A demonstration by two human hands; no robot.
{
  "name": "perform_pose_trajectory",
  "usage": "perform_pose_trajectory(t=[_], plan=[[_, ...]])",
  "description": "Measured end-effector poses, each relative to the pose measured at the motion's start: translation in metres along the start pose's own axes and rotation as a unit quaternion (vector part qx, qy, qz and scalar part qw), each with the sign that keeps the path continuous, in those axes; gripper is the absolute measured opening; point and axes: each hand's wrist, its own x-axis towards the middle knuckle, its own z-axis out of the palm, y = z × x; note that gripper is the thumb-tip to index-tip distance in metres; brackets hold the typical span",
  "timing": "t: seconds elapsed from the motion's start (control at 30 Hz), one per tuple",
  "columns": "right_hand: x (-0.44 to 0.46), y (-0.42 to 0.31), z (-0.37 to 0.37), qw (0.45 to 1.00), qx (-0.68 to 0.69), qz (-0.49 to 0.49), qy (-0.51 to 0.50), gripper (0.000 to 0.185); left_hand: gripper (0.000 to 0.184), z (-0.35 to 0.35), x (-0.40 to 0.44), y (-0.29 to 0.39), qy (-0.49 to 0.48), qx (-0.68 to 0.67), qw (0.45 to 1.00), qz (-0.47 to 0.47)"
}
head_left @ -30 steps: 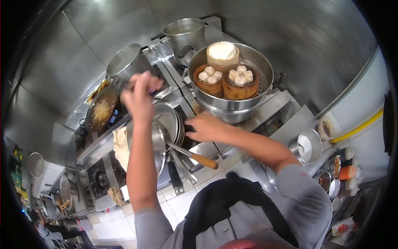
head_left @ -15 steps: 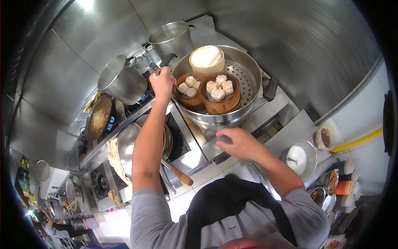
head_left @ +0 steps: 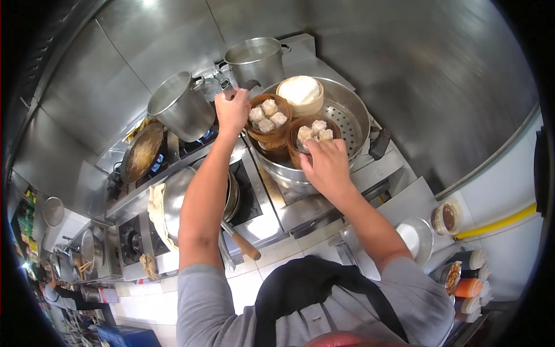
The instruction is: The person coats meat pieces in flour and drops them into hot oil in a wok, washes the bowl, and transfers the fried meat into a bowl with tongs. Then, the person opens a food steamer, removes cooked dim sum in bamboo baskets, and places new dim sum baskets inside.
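My left hand is closed around metal tongs, their upper end poking out above my fist. Beside that fist, a bamboo steamer basket of several shumai dumplings is lifted and slightly tilted; the tongs' contact with it is hidden. My right hand has its fingers over the near rim of a second bamboo steamer basket, which also holds shumai. Behind them, a third basket carries a white bun-like mound. All are at the large perforated steamer pot.
Two tall steel pots stand at the back. A wok of oil sits over a lit flame on the left. Near my left arm are a wok lid and a wooden handle. Bowls and a sauce tub line the right.
My right hand has moved up from beside the pot onto the near basket's rim. The left basket has risen and shifted back with my left hand. The view has shifted slightly.
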Motion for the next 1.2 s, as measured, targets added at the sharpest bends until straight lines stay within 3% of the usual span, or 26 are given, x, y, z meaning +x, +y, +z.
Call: perform_pose_trajectory(t=[0.07,0.13,0.17,0.23,0.27,0.33,0.37,0.5,0.87,0.93,1.0,1.07,1.13,1.17,1.2], plan=[[0.002,0.000,-0.001,1.000,-0.001,-0.002,0.004,0.023,0.021,-0.004,0.003,0.009,0.005,0.027,0.999,0.029],[0.006,-0.005,-0.003,0.998,0.062,0.001,0.028,0.025,0.022,-0.012,0.006,0.033,0.032,-0.064,0.997,0.039],[0.012,-0.008,-0.002,0.997,0.066,-0.004,0.027,0.025,0.022,-0.020,0.007,0.045,0.028,-0.046,0.995,0.078],[0.030,-0.017,0.000,0.972,0.225,0.060,0.032,0.033,0.021,-0.033,-0.008,0.085,0.036,-0.041,0.996,0.067],[0.040,-0.024,0.002,0.971,0.234,0.051,0.028,0.033,0.022,-0.043,-0.015,0.102,0.039,-0.038,0.996,0.065],[0.059,-0.040,0.006,0.971,0.222,-0.027,0.083,0.041,0.029,-0.054,-0.039,0.136,0.082,-0.024,0.995,0.048],[0.063,-0.049,0.008,0.979,0.192,-0.059,0.037,0.051,0.030,-0.060,-0.053,0.148,0.097,-0.028,0.994,0.046],[0.059,-0.085,0.023,0.973,0.153,-0.171,0.014,0.057,0.030,-0.098,-0.096,0.169,0.112,-0.023,0.992,0.051],[0.040,-0.117,0.027,0.959,0.186,-0.211,-0.042,0.050,0.029,-0.127,-0.146,0.166,0.127,-0.025,0.988,0.087],[0.041,-0.113,0.019,0.960,0.186,-0.207,-0.033,0.049,0.030,-0.125,-0.144,0.165,0.159,-0.053,0.985,0.050],[0.049,-0.103,0.000,0.956,0.246,-0.158,0.010,0.048,0.030,-0.119,-0.136,0.163,0.154,-0.056,0.985,0.057],[0.053,-0.079,-0.018,0.964,0.220,-0.141,0.052,0.047,0.025,-0.105,-0.120,0.152,0.128,-0.080,0.987,0.062],[0.053,-0.051,-0.031,0.969,0.196,-0.029,0.148,0.046,0.024,-0.078,-0.095,0.140,0.181,-0.048,0.980,0.068],[0.052,-0.038,-0.036,0.970,0.188,-0.025,0.150,0.046,0.021,-0.066,-0.078,0.125,0.212,-0.053,0.973,0.067],[0.049,-0.025,-0.041,0.968,0.191,0.013,0.162,0.045,0.020,-0.055,-0.065,0.113,0.183,-0.077,0.978,0.065]])
